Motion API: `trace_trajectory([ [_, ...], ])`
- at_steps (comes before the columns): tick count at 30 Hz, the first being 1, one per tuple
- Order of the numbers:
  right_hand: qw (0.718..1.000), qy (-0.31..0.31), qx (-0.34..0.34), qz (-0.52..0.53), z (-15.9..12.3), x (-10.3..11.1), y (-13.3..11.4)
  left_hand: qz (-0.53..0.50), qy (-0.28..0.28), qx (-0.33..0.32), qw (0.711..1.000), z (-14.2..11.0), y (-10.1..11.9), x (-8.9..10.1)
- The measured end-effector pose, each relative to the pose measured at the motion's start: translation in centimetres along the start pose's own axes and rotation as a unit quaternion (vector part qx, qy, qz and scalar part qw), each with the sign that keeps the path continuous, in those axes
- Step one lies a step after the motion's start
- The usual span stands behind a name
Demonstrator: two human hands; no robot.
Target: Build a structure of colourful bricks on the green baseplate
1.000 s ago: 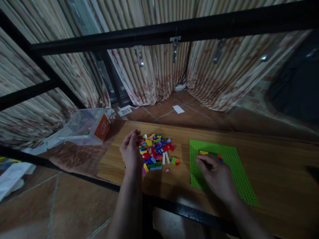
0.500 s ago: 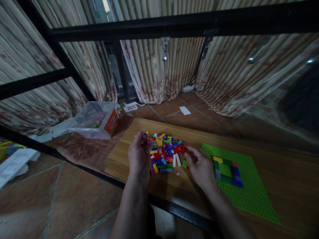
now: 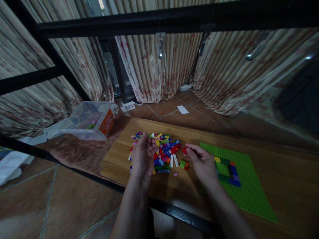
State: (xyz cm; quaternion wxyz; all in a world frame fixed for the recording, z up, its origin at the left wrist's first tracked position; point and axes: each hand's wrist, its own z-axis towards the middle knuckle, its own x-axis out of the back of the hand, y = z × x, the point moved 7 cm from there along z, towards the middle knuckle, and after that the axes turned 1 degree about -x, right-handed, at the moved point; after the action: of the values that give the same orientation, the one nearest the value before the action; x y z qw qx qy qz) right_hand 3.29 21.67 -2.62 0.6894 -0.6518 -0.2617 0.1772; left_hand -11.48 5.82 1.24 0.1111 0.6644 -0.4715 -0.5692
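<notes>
Right hand (image 3: 203,164): thumb and forefinger pinched nearly together on one small piece; we see the remaining fingers bent behind.
Red brick (image 3: 184,150): held at those fingertips, just beside the pile's right edge, on the side toward the baseplate; we cannot tell whether it touches the wood.
Left hand (image 3: 143,156): loosely curled, thumb up, over the left part of the pile. We cannot tell whether anything is in it, as the palm is partly hidden.
Brick pile (image 3: 161,156): mixed colours, spread around and behind the left hand.
White bricks (image 3: 175,160): two, long and narrow, side by side at the pile's near right.
Lime-and-red cluster (image 3: 184,164): near the right hand, apart from the pile.
Pink brick (image 3: 175,174): small, alone, nearer to us.
Green baseplate (image 3: 254,189): to the right, partly behind the right hand.
Brick outline (image 3: 234,172): hollow rectangle on the baseplate; we record yellow, green, orange and blue, its left side partly covered by the hand.
Wooden tabletop (image 3: 116,157): under bricks and baseplate.
Clear bin (image 3: 81,133): left of the tabletop, orange label, a few pieces inside.
Striped curtains (image 3: 154,73): beyond everything.
</notes>
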Motion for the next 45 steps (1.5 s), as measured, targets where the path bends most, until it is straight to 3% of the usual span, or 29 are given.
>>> trace_trajectory([
  [7, 0.971, 0.002, -0.139, 0.195, -2.5, 2.6, 1.0, 0.058, -0.064, 0.118, 0.989, -1.6, -4.2, -2.2],
  [13, 0.960, -0.006, -0.157, 0.232, -3.0, 4.7, 0.5, 0.051, -0.112, 0.192, 0.974, -2.4, -7.0, -3.4],
  [16, 0.978, 0.025, -0.104, 0.180, -2.6, 6.4, -0.1, 0.046, -0.128, 0.222, 0.965, -2.9, -8.1, -3.9],
  [21, 0.996, 0.071, -0.050, 0.006, -2.5, 9.5, -0.4, 0.045, -0.125, 0.265, 0.955, -3.6, -9.6, -4.5],
  [26, 0.980, 0.104, 0.001, -0.168, -2.9, 13.0, -0.3, 0.055, -0.126, 0.269, 0.953, -3.9, -10.7, -4.8],
  [32, 0.951, 0.078, 0.027, -0.298, -2.3, 15.5, 0.2, 0.098, -0.133, 0.218, 0.962, -3.7, -11.6, -5.1],
  [37, 0.943, 0.069, 0.090, -0.314, -1.8, 15.5, 0.0, 0.129, -0.149, 0.203, 0.959, -3.6, -12.5, -5.4],
  [45, 0.940, 0.037, 0.066, -0.331, -1.2, 13.5, 1.0, 0.157, -0.145, 0.194, 0.958, -3.7, -12.9, -5.6],
])
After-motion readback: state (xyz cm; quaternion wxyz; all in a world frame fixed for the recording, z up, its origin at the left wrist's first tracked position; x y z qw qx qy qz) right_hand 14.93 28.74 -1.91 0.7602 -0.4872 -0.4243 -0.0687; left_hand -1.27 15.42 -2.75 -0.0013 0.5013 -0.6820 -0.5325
